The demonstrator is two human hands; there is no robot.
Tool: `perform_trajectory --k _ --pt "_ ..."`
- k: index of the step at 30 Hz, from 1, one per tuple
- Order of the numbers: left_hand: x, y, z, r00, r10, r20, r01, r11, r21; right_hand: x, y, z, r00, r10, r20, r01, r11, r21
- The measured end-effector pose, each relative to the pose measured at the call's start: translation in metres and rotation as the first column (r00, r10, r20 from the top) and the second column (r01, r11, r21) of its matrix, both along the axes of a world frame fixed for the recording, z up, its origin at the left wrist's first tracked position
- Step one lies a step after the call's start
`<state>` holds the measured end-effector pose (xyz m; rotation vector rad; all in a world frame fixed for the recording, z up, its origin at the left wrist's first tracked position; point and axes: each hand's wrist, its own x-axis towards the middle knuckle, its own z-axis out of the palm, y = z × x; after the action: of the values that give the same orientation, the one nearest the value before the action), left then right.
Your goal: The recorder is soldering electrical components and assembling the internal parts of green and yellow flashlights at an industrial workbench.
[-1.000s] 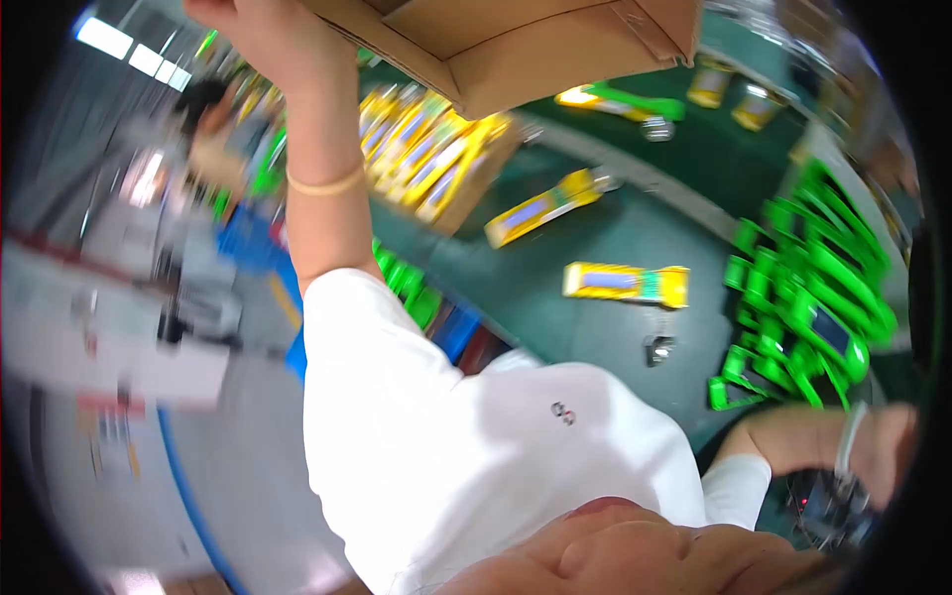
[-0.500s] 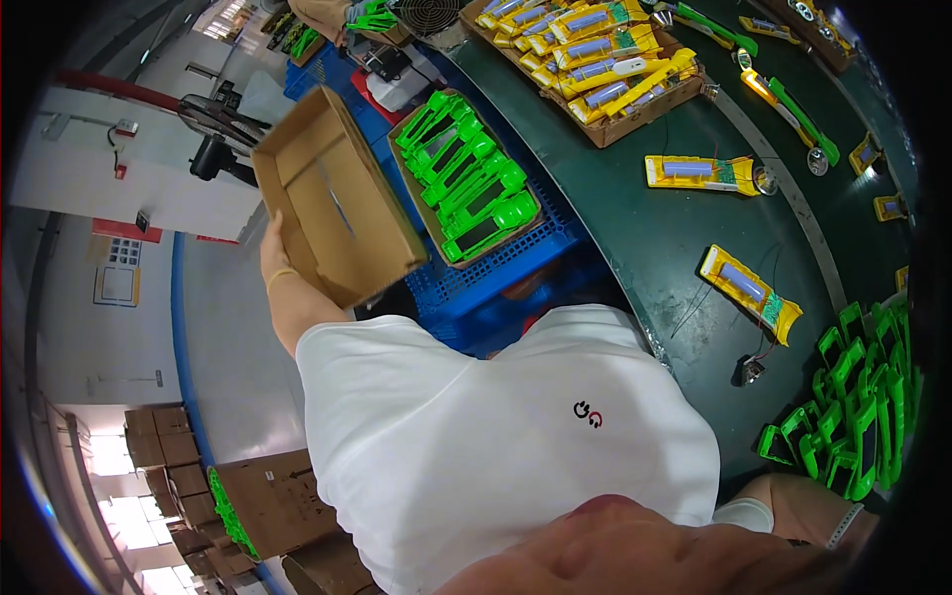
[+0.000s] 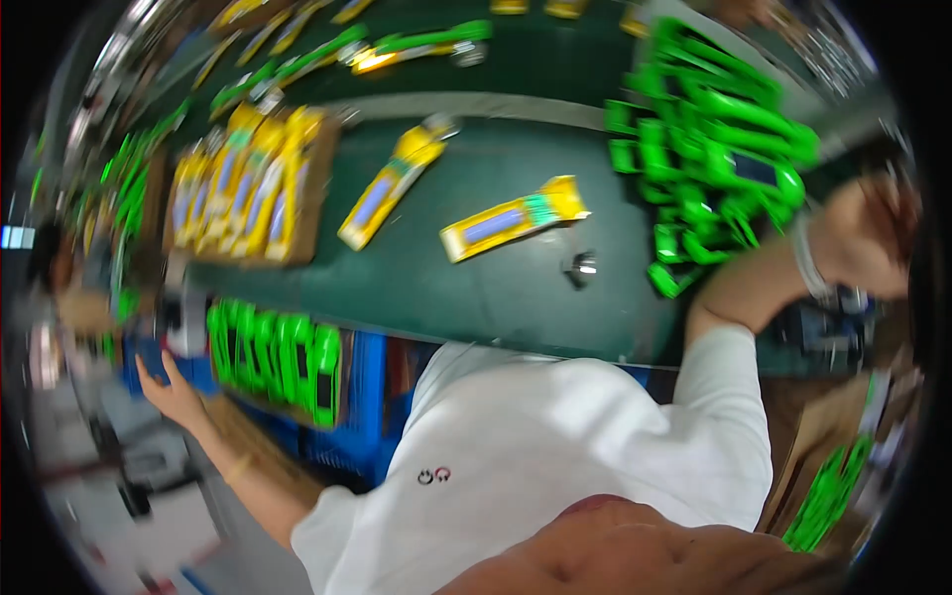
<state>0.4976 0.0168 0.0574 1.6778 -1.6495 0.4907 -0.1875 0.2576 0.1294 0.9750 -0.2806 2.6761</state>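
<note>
While I stand by the workbench (image 3: 476, 302), the items list thus. Left hand (image 3: 175, 395): released, fingers spread, holding nothing visible, beyond the near-left corner; a cardboard box (image 3: 263, 443) lies alongside its forearm, contact unclear. Right hand (image 3: 873, 238): past the right end, blurred; I cannot tell its grip. Beside that forearm, at the right end: green heap (image 3: 724, 139), seemingly piled for easy reach. Near the middle: one yellow casing (image 3: 392, 188) and a second yellow casing (image 3: 514, 220), spaced apart, apparently for access; lamp part (image 3: 581, 266) just beside. Left end: carton (image 3: 319, 193) of yellow casings, ranked side by side, presumably to save room. Below the near edge: green casings (image 3: 276, 359), likewise rowed, by blue crate (image 3: 367, 382).
</note>
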Motion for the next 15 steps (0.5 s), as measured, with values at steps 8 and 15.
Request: perform_trajectory --k 8,15 --pt "-0.400 0.060 0.014 -0.095 -0.990 -0.105 0.974 -0.114 0.194 0.002 0.042 -0.013 0.991 -0.126 -0.046 0.126 0.992 0.007" --pt "-0.577 0.103 0.006 -0.271 -0.927 0.260 0.962 -0.250 0.109 0.004 0.056 -0.014 0.971 -0.236 0.028 0.237 0.971 -0.016"
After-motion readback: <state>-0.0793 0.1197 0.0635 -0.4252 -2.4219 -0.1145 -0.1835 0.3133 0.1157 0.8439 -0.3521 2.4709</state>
